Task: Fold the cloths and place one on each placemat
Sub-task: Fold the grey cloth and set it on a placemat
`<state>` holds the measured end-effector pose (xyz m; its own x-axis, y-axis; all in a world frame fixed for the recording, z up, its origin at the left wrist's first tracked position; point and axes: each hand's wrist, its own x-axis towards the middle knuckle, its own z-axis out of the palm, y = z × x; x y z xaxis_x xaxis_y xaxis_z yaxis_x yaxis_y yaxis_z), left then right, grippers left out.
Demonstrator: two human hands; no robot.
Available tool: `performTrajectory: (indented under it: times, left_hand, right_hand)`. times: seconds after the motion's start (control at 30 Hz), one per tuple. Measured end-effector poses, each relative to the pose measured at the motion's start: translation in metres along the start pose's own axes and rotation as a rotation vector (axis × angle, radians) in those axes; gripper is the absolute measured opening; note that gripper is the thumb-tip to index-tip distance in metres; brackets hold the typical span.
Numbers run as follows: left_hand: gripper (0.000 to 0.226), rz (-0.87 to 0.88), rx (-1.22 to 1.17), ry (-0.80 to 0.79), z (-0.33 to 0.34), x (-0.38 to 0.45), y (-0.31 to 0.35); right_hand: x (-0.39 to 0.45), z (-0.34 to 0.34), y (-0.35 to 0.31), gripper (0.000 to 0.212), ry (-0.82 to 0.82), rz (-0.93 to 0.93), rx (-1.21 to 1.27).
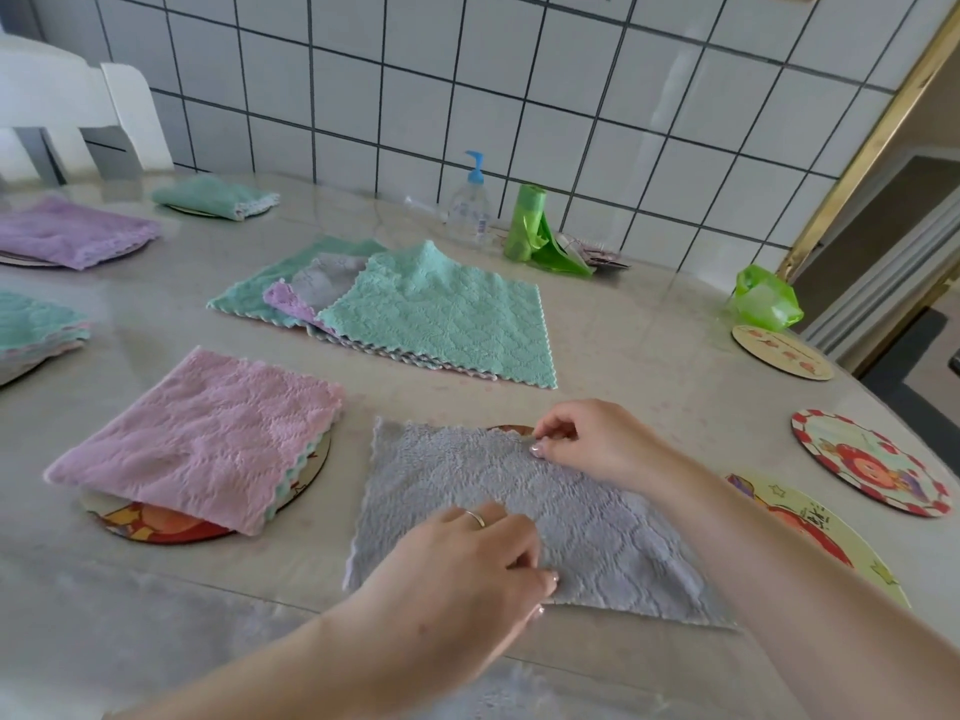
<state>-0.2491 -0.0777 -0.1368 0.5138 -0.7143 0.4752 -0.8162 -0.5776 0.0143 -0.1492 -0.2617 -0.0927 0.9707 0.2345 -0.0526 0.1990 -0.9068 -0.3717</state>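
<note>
While flat on the table (639,350), grey cloth (597,517) pinched by both hands.

Left hand (467,569) gripping the near edge of the grey cloth with curled fingers; right hand (587,439) pinching its far edge, where a placemat (511,430) peeks out from under. Left of the grey cloth, folded pink cloth (202,433) resting on a placemat (156,527). Behind the grey cloth, stack of unfolded cloths (436,314). Right of the grey cloth, three bare placemats (872,459). Far left of it, more folded cloths (72,233).
</note>
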Motion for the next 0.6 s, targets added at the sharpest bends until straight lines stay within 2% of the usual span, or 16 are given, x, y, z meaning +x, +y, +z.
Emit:
performTrajectory:
  times: [0.13,0.27,0.33,0.6]
  left_hand:
    - [0.003,-0.031,-0.008,0.019,0.001,-0.001,0.001]
    - [0.005,-0.044,-0.058,0.019,0.0,-0.001,0.0]
    - [0.007,-0.046,-0.076,0.023,-0.002,-0.001,-0.001]
    - [0.018,-0.162,-0.14,0.182,-0.038,0.0,-0.02]
  right_hand:
    - [0.006,-0.006,-0.004,0.017,-0.103,0.03,-0.048]
    - [0.001,-0.01,-0.01,0.014,-0.097,-0.001,-0.125]
    - [-0.005,-0.014,-0.01,0.007,-0.067,-0.013,-0.049]
    - [-0.033,-0.053,-0.002,0.007,0.176,-0.029,0.334]
